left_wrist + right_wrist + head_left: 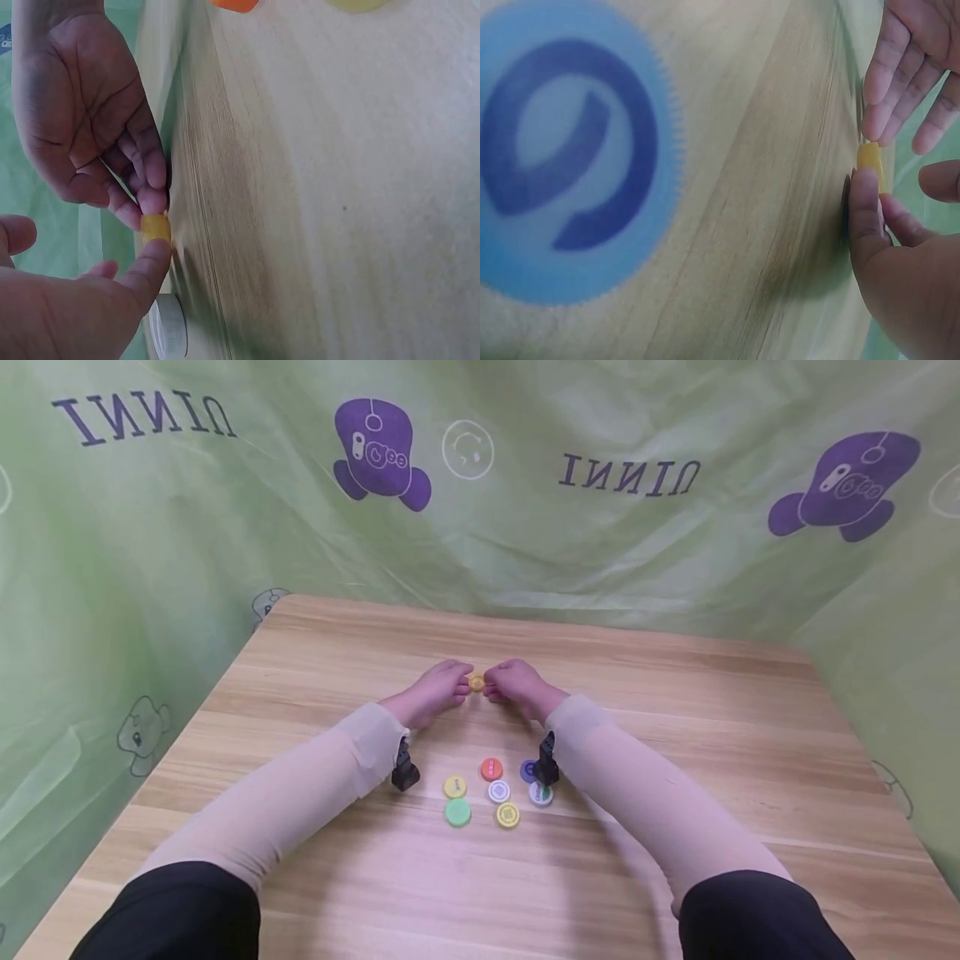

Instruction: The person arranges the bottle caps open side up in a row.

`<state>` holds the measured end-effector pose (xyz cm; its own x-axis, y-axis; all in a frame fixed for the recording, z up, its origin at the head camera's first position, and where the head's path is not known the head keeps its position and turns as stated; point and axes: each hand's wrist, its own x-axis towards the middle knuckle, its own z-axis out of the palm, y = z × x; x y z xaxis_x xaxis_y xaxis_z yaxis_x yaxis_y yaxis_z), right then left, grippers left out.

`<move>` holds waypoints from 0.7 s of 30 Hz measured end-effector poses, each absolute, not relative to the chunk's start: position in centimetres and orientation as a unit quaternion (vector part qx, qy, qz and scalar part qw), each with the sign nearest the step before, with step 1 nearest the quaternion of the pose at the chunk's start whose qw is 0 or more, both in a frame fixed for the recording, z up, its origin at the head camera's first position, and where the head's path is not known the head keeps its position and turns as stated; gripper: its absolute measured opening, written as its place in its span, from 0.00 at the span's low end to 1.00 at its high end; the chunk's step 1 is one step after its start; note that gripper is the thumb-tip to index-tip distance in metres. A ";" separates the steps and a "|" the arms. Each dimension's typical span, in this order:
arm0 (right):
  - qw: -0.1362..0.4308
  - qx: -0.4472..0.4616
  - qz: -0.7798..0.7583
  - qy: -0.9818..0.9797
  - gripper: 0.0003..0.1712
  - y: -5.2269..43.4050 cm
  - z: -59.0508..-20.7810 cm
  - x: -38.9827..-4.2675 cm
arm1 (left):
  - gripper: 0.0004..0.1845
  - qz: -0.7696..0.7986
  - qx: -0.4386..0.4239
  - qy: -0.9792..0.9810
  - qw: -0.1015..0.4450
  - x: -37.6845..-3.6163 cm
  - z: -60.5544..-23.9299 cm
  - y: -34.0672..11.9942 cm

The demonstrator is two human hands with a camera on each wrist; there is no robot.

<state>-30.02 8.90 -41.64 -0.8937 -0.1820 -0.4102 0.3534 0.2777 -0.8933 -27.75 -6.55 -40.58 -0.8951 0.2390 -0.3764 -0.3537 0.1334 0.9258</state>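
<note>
Both the left hand (433,692) and right hand (517,687) pinch one yellow cap (476,681) mid-desk (675,735), while seven caps (491,789) lie untouched nearer the person.

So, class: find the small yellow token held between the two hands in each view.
Head: yellow token mid-table, between both hands' fingertips.
Left wrist: left of centre, low, between fingertips.
Right wrist: right edge, mid-height.
Shared landmark: the wooden table, seen in every view.
</note>
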 end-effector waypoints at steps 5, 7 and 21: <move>0.219 0.055 -0.596 0.771 0.14 8.8 -41.6 -30.1 | 0.24 0.650 -0.042 0.729 0.211 -27.7 -40.3 -6.6; 0.218 0.053 -0.594 0.773 0.14 8.7 -41.5 -30.0 | 0.26 0.649 -0.044 0.734 0.197 -27.6 -40.1 -6.7; 0.230 0.042 -0.600 0.765 0.18 7.7 -41.6 -30.0 | 0.26 0.668 -0.064 0.724 0.158 -27.7 -39.4 -8.0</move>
<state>-30.02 7.70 -41.62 -0.8912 -0.2118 -0.4011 0.3389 0.2768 -0.8992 -27.71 -8.04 -39.42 -0.9419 0.1181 -0.3143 -0.3039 0.0984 0.9476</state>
